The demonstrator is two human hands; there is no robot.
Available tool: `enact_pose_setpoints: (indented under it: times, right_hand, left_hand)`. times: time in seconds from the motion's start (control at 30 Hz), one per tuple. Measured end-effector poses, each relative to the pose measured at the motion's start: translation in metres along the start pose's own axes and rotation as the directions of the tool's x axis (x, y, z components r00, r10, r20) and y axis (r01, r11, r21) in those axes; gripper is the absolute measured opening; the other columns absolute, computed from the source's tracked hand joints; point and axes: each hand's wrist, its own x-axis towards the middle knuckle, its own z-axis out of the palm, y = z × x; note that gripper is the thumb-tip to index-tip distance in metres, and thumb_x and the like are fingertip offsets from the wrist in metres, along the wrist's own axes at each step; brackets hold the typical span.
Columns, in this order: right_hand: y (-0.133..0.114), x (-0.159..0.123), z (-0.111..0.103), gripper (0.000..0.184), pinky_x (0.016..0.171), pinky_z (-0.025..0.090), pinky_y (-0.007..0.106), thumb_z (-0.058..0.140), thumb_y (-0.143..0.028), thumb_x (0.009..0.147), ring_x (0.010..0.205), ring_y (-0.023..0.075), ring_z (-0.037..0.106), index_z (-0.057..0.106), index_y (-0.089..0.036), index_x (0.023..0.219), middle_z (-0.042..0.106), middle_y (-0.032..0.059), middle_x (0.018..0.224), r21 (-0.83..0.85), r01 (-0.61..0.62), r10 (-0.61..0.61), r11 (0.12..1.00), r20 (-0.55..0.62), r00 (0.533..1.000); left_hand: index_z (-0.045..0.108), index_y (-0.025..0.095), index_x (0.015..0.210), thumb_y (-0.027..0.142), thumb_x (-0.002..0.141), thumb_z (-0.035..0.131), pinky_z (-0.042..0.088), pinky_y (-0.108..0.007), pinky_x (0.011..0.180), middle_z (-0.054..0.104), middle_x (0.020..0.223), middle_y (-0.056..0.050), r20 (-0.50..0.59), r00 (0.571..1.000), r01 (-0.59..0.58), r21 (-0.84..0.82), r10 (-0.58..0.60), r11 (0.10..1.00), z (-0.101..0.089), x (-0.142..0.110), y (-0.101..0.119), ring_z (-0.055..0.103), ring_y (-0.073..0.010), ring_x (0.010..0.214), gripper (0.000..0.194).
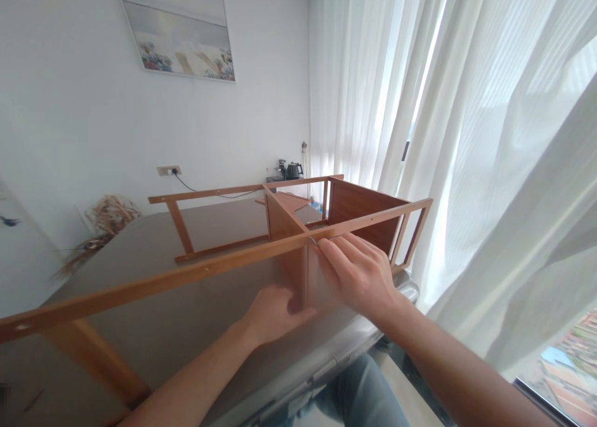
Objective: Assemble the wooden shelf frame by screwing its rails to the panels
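A brown wooden shelf frame lies on its side, with long rails and upright cross panels. At the joint of the near rail and the middle panel, my right hand is closed on a thin metal tool, likely a hex key. Its tip meets the rail; the rest is hidden in my fingers. Lower down, my left hand is bent around the lower edge of the same panel, thumb to the right. That hand is slightly blurred, and its fingertips are partly hidden.
The frame rests on a grey-covered surface. White curtains hang close on the right. A black kettle stands at the back, and a cord runs from the wall socket. Dried stalks are at left. My knee is below.
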Motion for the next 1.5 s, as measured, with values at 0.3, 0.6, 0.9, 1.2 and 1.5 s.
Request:
enact_pose_setpoints:
  times: [0.3,0.6,0.9,1.2,1.5]
  right_hand:
    - [-0.023,-0.049,-0.011,0.009,0.063,0.047,0.026,0.060,-0.014,0.099,0.069,0.0131,0.060,0.068,-0.019,0.099,0.066,0.0028,0.083,0.421,-0.436,0.468,0.795,0.031,0.883]
    - [-0.071,-0.142,0.001,0.014,0.067,0.050,0.025,0.056,-0.018,0.103,0.072,0.0143,0.068,0.069,-0.020,0.106,0.072,0.0029,0.085,0.300,-0.566,0.502,0.768,0.266,0.823]
    - [-0.075,-0.150,0.031,0.022,0.064,0.046,0.026,0.050,-0.025,0.107,0.070,0.0150,0.068,0.070,-0.021,0.098,0.072,0.0030,0.082,0.213,-0.532,0.459,0.819,0.313,0.832]
    - [-0.072,-0.138,0.041,0.017,0.065,0.047,0.027,0.055,-0.024,0.105,0.070,0.0147,0.066,0.071,-0.022,0.105,0.071,0.0025,0.081,0.206,-0.518,0.477,0.830,0.216,0.852]
    - [-0.065,-0.118,0.041,0.023,0.064,0.044,0.026,0.050,-0.026,0.107,0.067,0.0138,0.062,0.072,-0.021,0.101,0.066,0.0023,0.075,0.185,-0.493,0.452,0.850,0.224,0.863]
  left_hand:
    - [0.062,0.022,0.076,0.043,0.091,0.059,0.034,-0.030,0.059,0.073,0.077,-0.004,0.169,0.955,-0.277,0.214,0.244,0.937,-0.016,-0.019,-0.008,0.068,-0.0212,0.070,0.026]
    - [0.058,0.022,0.089,0.035,0.107,0.032,0.029,-0.032,0.058,0.071,0.078,-0.006,0.129,0.967,-0.249,0.315,0.219,0.916,-0.009,-0.030,0.002,0.069,-0.0241,0.070,0.034]
    - [0.056,0.023,0.084,0.037,0.107,0.037,0.031,-0.031,0.062,0.072,0.080,-0.005,0.137,0.976,-0.193,0.182,0.169,0.964,-0.021,-0.029,0.001,0.069,-0.0237,0.076,0.033]
    - [0.055,0.022,0.078,0.037,0.106,0.039,0.032,-0.032,0.064,0.069,0.075,-0.004,0.096,0.978,-0.197,0.155,0.184,0.968,-0.046,-0.022,0.006,0.067,-0.0210,0.073,0.036]
    - [0.062,0.023,0.081,0.036,0.106,0.040,0.036,-0.031,0.066,0.072,0.077,-0.003,0.079,0.976,-0.211,0.136,0.202,0.968,-0.058,-0.023,0.008,0.069,-0.0212,0.075,0.036]
